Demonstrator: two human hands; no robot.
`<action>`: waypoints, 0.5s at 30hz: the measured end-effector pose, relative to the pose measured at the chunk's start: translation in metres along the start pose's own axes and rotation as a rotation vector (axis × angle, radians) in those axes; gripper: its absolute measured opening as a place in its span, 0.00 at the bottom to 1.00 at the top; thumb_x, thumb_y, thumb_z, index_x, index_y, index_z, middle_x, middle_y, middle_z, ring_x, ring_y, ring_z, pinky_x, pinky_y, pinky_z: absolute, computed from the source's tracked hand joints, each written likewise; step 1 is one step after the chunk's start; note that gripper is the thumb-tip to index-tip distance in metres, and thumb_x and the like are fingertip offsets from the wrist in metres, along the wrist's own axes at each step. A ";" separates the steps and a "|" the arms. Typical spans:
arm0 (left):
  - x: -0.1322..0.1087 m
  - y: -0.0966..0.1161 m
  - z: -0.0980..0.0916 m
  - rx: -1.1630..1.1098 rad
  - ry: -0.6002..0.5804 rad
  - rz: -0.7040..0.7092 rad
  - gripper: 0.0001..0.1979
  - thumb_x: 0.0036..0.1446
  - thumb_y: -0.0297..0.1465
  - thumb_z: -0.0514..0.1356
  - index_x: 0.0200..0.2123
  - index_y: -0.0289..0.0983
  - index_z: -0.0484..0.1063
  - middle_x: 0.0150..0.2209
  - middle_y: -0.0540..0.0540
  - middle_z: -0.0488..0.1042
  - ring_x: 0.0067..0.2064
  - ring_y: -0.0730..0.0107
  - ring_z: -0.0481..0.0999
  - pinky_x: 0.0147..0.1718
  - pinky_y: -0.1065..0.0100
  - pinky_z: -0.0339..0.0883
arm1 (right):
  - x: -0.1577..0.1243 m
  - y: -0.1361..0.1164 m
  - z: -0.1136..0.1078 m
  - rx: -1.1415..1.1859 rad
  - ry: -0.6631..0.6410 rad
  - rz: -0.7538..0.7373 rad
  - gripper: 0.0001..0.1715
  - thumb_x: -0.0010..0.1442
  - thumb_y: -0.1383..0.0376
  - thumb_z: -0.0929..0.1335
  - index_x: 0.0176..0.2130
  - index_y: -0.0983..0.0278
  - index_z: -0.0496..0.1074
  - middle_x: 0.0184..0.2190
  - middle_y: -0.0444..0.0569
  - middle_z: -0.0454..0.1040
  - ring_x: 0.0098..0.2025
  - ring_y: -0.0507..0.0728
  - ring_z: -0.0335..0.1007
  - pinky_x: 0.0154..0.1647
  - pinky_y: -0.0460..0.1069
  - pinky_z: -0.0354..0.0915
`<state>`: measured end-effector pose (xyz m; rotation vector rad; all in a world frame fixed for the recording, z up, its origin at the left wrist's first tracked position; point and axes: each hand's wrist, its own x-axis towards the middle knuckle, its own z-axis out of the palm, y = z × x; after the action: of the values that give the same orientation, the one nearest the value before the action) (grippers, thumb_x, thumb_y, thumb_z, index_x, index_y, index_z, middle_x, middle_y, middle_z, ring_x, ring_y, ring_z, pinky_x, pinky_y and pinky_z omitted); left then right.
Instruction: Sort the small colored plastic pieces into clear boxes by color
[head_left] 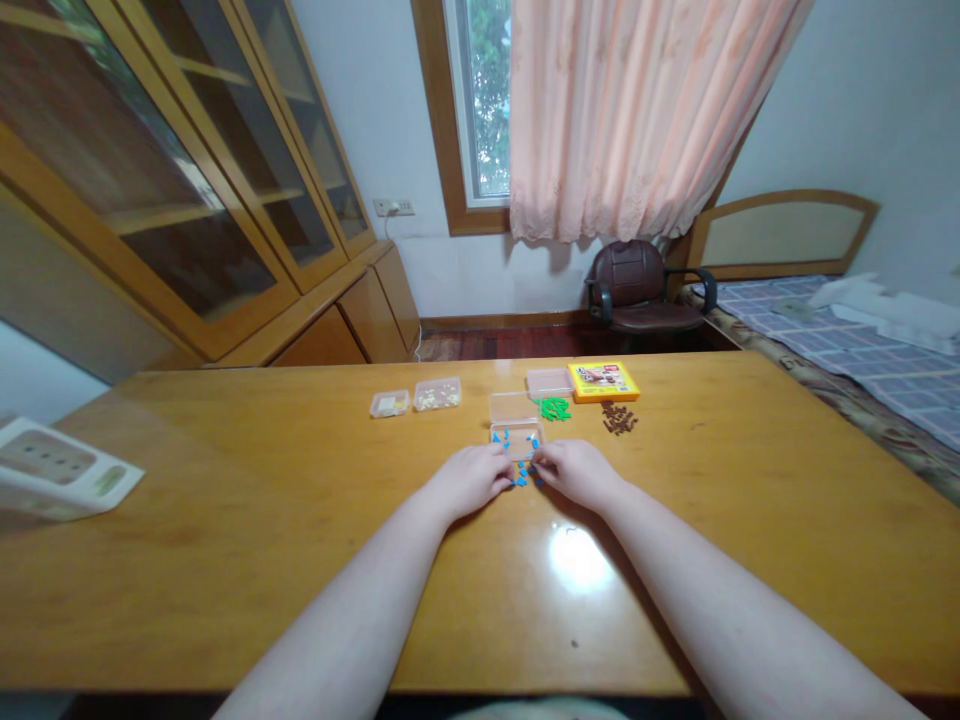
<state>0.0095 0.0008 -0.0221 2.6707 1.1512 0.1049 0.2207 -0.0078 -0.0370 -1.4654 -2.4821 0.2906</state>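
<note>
Both my hands rest on a glossy wooden table [225, 500], close together over a scatter of small blue pieces [522, 478]. My left hand [472, 478] has its fingers curled, the fingertips touching the blue pieces. My right hand [574, 470] is also curled, pinching at the same pieces from the right. Just beyond the fingers stands a small clear plastic box [516, 425] with its lid up and several blue pieces inside. What each hand holds is too small to make out.
Farther back lie two clear boxes [417, 399] with pale pieces, another clear box [549, 381], a pile of green pieces [556, 408], a pile of brown pieces [619, 419] and a yellow packet [603, 381]. A white object [52, 470] sits at the left edge.
</note>
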 end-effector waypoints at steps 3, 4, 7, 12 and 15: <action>0.000 0.000 -0.001 0.006 -0.007 -0.009 0.06 0.57 0.33 0.56 0.35 0.40 0.73 0.36 0.49 0.72 0.38 0.69 0.71 0.36 0.70 0.64 | 0.000 0.001 -0.002 0.004 -0.035 -0.017 0.12 0.60 0.60 0.63 0.36 0.59 0.76 0.32 0.47 0.78 0.33 0.53 0.72 0.32 0.45 0.57; 0.000 0.001 -0.001 0.006 -0.006 -0.010 0.06 0.57 0.33 0.57 0.35 0.40 0.73 0.35 0.49 0.72 0.38 0.69 0.71 0.36 0.70 0.64 | 0.000 0.001 -0.002 -0.001 -0.055 -0.029 0.12 0.60 0.61 0.63 0.36 0.58 0.76 0.32 0.47 0.78 0.33 0.53 0.72 0.32 0.45 0.57; 0.000 0.001 -0.001 0.002 0.000 -0.009 0.05 0.57 0.33 0.57 0.34 0.40 0.72 0.35 0.49 0.71 0.37 0.69 0.71 0.35 0.70 0.64 | 0.000 -0.002 -0.004 -0.043 -0.100 -0.039 0.13 0.60 0.62 0.63 0.35 0.58 0.76 0.32 0.47 0.78 0.33 0.54 0.72 0.32 0.45 0.57; -0.001 0.001 -0.001 -0.003 0.027 0.021 0.06 0.58 0.32 0.56 0.34 0.40 0.72 0.35 0.48 0.71 0.37 0.69 0.71 0.35 0.71 0.64 | 0.001 -0.006 -0.005 -0.077 -0.107 -0.022 0.13 0.60 0.63 0.62 0.34 0.60 0.76 0.32 0.48 0.78 0.32 0.54 0.73 0.32 0.45 0.58; 0.000 -0.002 -0.003 0.008 0.113 0.022 0.07 0.59 0.33 0.55 0.35 0.39 0.72 0.37 0.47 0.72 0.38 0.69 0.71 0.38 0.70 0.64 | 0.001 -0.006 -0.004 -0.056 -0.101 -0.030 0.13 0.60 0.63 0.62 0.35 0.59 0.76 0.32 0.48 0.79 0.33 0.54 0.73 0.33 0.45 0.58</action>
<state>0.0077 0.0032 -0.0201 2.7159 1.1567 0.2586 0.2164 -0.0097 -0.0312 -1.4687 -2.6093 0.2991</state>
